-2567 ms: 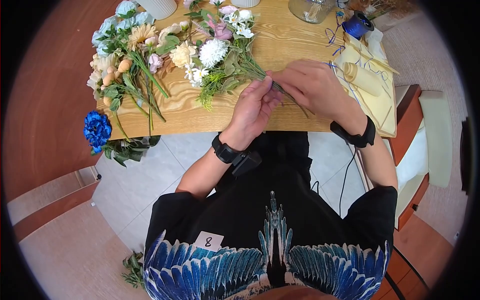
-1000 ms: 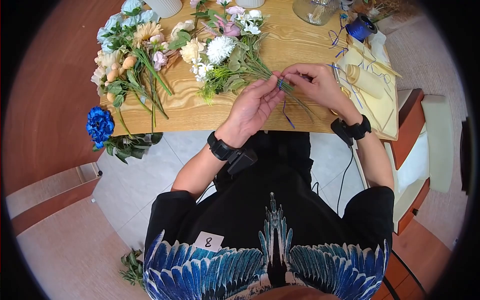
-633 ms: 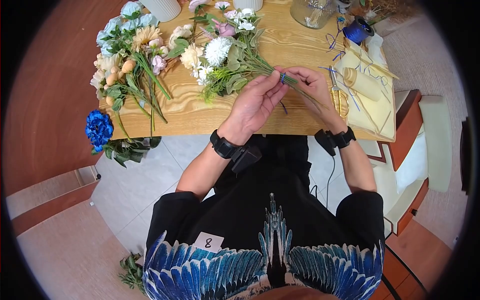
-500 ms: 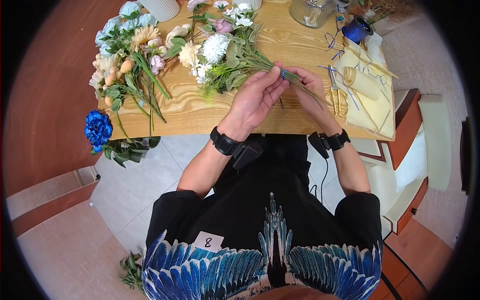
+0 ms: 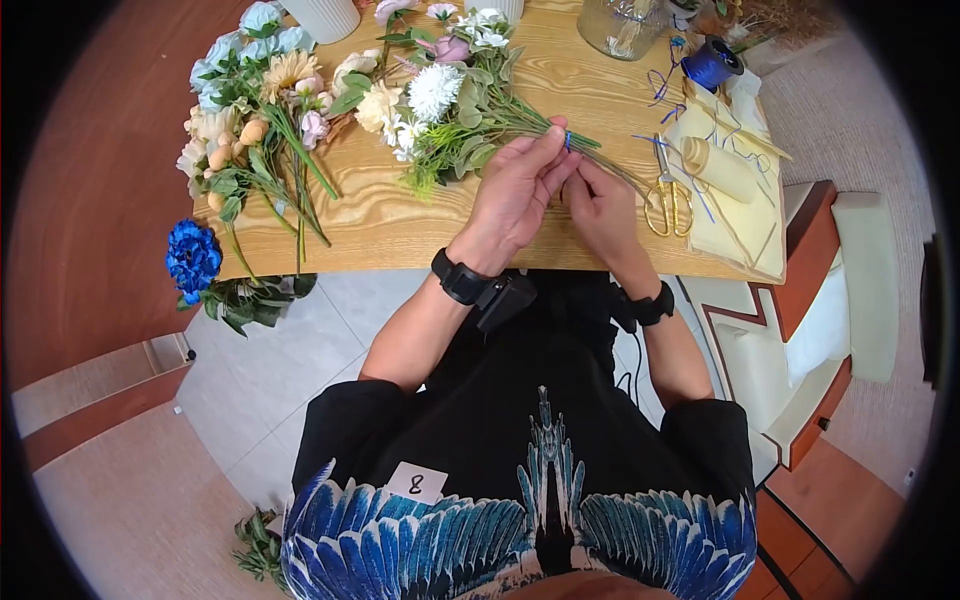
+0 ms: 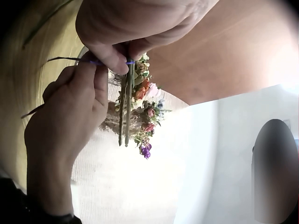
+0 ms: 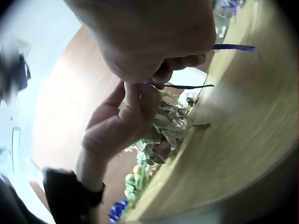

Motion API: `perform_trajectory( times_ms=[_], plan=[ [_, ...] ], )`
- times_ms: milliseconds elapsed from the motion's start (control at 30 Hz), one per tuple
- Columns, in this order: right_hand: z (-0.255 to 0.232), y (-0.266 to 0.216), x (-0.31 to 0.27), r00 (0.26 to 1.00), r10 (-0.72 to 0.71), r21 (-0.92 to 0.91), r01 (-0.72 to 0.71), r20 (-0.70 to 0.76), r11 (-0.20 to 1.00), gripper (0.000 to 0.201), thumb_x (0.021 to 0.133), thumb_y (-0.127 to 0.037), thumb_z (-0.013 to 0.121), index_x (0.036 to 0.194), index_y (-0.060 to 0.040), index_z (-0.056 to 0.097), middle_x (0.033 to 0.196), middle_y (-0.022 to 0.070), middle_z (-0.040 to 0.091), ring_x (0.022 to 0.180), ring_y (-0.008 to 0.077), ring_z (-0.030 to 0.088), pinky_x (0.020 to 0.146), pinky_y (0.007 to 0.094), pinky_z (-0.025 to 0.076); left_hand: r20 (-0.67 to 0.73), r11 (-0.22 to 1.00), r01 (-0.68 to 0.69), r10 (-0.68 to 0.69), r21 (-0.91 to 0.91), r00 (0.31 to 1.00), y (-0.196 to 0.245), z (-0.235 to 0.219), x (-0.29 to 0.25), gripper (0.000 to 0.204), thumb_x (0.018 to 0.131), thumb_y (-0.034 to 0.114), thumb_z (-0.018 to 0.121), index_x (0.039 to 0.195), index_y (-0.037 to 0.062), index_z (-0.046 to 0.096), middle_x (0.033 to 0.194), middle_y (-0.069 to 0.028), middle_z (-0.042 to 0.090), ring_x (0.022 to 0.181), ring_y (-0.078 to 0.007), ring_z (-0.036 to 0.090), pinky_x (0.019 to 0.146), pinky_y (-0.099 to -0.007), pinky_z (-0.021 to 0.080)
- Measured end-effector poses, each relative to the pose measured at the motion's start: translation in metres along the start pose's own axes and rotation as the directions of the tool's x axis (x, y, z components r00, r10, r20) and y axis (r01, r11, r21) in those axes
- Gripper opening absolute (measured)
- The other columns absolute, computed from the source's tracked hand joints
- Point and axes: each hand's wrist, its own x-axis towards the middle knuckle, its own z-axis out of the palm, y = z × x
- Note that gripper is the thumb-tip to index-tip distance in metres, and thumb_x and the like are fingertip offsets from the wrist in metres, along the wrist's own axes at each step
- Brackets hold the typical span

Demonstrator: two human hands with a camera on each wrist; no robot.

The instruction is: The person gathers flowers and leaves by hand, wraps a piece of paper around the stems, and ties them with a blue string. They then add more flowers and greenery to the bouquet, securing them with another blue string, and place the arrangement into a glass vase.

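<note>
My left hand [image 5: 512,200] holds a bouquet of artificial flowers by its stems [image 5: 525,118], thumb on top. The flower heads, among them a white pompom bloom [image 5: 435,92], point to the far left over the table. A blue ribbon [image 5: 568,141] circles the stems just beyond the left fingertips. My right hand [image 5: 603,218] is close beside the left and pinches the ribbon's loose part; in the right wrist view a ribbon end [image 7: 236,47] sticks out past the fingers. The left wrist view shows the right hand [image 6: 70,116] pulling near the stem ends [image 6: 125,112].
Gold-handled scissors [image 5: 668,205] lie right of the hands, beside cream wrapping paper [image 5: 735,215] and a blue ribbon spool [image 5: 712,64]. More flowers [image 5: 250,130] lie at left, with a blue bloom [image 5: 193,258] at the table edge. A glass vase [image 5: 622,28] stands behind.
The right hand came down from above the stems, passed under them and moved nearer the body, drawing the ribbon. The ribbon now sits snug round the stems. The left hand keeps its hold.
</note>
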Motion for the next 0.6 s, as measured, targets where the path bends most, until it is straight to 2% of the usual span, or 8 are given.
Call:
perform_trajectory(
  times_ms=[33, 100, 133, 200, 400, 600],
  plan=[
    [-0.002, -0.001, -0.002, 1.0, 0.001, -0.003, -0.001, -0.001, 1.0, 0.016, 0.093, -0.013, 0.056, 0.1, -0.0014, 0.065, 0.083, 0.0158, 0.069, 0.072, 0.0315, 0.067, 0.063, 0.0384, 0.052, 0.007, 1.0, -0.023, 0.023, 0.007, 1.0, -0.002, 0.001, 0.001, 0.018, 0.096, 0.014, 0.063, 0.107, -0.0003, 0.064, 0.104, -0.0028, 0.065, 0.09, -0.0097, 0.063, 0.09, -0.0242, 0.056],
    [-0.005, -0.007, -0.004, 0.989, -0.144, -0.2, 0.139, -0.014, 0.97, 0.011, 0.089, -0.009, 0.056, 0.097, -0.0031, 0.062, 0.076, 0.0171, 0.065, 0.068, 0.0359, 0.064, 0.057, 0.0437, 0.051, 0.017, 0.999, -0.046, 0.046, 0.012, 0.999, -0.003, 0.004, 0.003, 0.017, 0.096, 0.014, 0.063, 0.106, -0.0003, 0.065, 0.106, -0.0028, 0.065, 0.09, -0.0096, 0.063, 0.09, -0.0246, 0.056],
    [-0.007, -0.008, -0.006, 0.99, -0.141, -0.202, 0.136, -0.013, 0.97, 0.011, 0.089, -0.009, 0.056, 0.097, -0.0031, 0.062, 0.076, 0.0171, 0.065, 0.068, 0.0359, 0.064, 0.057, 0.0437, 0.051, -0.006, 0.997, -0.073, 0.073, 0.029, 0.997, -0.005, 0.006, 0.002, 0.017, 0.096, 0.014, 0.063, 0.105, -0.0004, 0.065, 0.106, -0.0029, 0.065, 0.091, -0.0095, 0.063, 0.09, -0.0251, 0.056],
    [-0.01, -0.009, -0.007, 0.969, -0.246, -0.325, 0.223, -0.031, 0.919, 0.015, 0.087, -0.007, 0.058, 0.1, -0.005, 0.063, 0.076, 0.0147, 0.066, 0.066, 0.0351, 0.065, 0.055, 0.0453, 0.05, -0.021, 0.994, -0.098, 0.099, 0.045, 0.995, -0.005, 0.008, 0.004, 0.017, 0.096, 0.013, 0.063, 0.105, -0.0004, 0.065, 0.106, -0.003, 0.065, 0.091, -0.0094, 0.063, 0.09, -0.0255, 0.056],
    [-0.014, -0.006, -0.014, 0.946, -0.319, -0.354, 0.28, -0.057, 0.892, 0.018, 0.084, -0.004, 0.058, 0.1, -0.0057, 0.063, 0.076, 0.0125, 0.066, 0.065, 0.032, 0.065, 0.054, 0.0436, 0.051, -0.008, 0.993, -0.096, 0.097, 0.063, 0.995, -0.005, 0.004, 0.01, 0.017, 0.095, 0.014, 0.064, 0.105, 0.0003, 0.065, 0.107, -0.0035, 0.065, 0.091, -0.0094, 0.063, 0.089, -0.0252, 0.055],
    [-0.018, -0.005, -0.02, 0.952, -0.303, -0.42, 0.259, -0.039, 0.87, 0.015, 0.083, -0.004, 0.057, 0.096, -0.0065, 0.063, 0.071, 0.011, 0.063, 0.064, 0.0301, 0.065, 0.052, 0.0423, 0.05, 0.022, 0.991, -0.087, 0.085, 0.101, 0.996, -0.005, 0.001, 0.014, 0.016, 0.094, 0.015, 0.066, 0.103, 0.0016, 0.065, 0.102, -0.0026, 0.066, 0.089, -0.0088, 0.063, 0.086, -0.0243, 0.055]
  ],
)
